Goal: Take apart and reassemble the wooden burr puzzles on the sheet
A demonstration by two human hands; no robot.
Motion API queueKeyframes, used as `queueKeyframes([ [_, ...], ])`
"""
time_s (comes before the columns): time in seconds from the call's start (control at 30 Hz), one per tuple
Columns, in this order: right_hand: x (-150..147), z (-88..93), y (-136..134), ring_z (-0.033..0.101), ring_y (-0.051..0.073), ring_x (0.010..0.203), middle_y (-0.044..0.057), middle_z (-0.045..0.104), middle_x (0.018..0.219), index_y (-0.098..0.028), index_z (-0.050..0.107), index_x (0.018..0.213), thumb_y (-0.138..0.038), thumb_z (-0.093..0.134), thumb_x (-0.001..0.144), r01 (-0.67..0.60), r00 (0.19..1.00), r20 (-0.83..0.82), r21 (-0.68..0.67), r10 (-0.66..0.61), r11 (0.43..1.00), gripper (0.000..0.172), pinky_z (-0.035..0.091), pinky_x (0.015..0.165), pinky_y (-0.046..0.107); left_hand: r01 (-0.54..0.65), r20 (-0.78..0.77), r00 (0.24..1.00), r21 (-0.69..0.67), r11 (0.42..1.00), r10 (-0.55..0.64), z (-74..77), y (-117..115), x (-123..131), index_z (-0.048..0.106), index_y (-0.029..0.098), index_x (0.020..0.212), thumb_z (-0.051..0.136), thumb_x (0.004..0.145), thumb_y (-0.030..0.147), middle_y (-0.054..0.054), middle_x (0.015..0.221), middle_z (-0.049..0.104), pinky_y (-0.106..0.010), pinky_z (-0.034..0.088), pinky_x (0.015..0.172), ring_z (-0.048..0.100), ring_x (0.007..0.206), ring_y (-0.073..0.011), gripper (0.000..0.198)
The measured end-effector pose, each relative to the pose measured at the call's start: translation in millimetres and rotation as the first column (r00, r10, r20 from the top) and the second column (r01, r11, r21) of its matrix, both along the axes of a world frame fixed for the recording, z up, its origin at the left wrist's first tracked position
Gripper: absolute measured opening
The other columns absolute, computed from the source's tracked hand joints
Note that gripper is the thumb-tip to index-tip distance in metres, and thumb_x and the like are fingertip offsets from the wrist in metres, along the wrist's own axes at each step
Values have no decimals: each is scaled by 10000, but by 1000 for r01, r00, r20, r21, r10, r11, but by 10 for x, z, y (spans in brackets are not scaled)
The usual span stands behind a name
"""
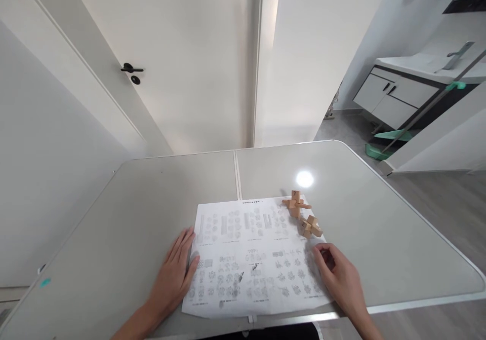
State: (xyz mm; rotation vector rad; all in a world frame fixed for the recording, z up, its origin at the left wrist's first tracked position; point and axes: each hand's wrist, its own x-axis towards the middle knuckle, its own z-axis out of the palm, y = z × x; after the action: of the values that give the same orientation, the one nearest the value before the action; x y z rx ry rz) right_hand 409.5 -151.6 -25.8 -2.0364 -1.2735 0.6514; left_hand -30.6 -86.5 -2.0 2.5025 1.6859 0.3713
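Note:
A white instruction sheet point(235, 251) printed with rows of small diagrams lies flat on the table. My left hand point(172, 266) rests open at its left edge, fingers stretched out, thumb on the paper. At the sheet's right edge is my right hand point(339, 274), loosely curled, thumb and index finger brought together with a small gap behind their tips. I see nothing in it. Just beyond that hand sits a wooden interlocking puzzle point(311, 227) on the sheet's right edge. A second wooden puzzle point(295, 204), with a marked upright block, stands behind it at the upper right corner.
The pale glossy table point(159, 193) has a metal rim, a seam point(237, 175) and a bright light reflection. A teal spot point(45, 282) marks its left side. Past it are a white door point(190, 66), a sink cabinet point(402, 89) and a green dustpan point(377, 151).

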Motion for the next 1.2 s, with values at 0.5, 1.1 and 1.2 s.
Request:
queueKeyframes([
  [0.5,7,-29,-2,628,228,666,23,699,752,-244,642,910,-570,486,972,-50,999,-16,86,52,995,367,474,665,324,2,40,999,32,999,-3,6,-58,-23,209,270,1647,388,1083,370,-95,1666,393,-558,356,1247,347,1547,-304,600],
  [1.1,82,-247,-68,631,220,665,38,692,737,-227,627,874,-450,487,973,-149,987,105,306,122,940,281,473,669,321,150,6,989,1,989,-150,59,-135,-249,165,270,1668,409,1070,455,-75,1696,338,-491,336,1261,334,1553,-303,672],
  [1.2,50,-269,-96,633,229,684,50,686,753,-227,614,877,-444,477,987,-166,982,142,335,124,928,280,481,680,333,177,-6,984,-9,984,-177,93,-174,-312,128,287,1676,411,1070,451,-67,1705,316,-487,341,1257,343,1549,-301,689],
])
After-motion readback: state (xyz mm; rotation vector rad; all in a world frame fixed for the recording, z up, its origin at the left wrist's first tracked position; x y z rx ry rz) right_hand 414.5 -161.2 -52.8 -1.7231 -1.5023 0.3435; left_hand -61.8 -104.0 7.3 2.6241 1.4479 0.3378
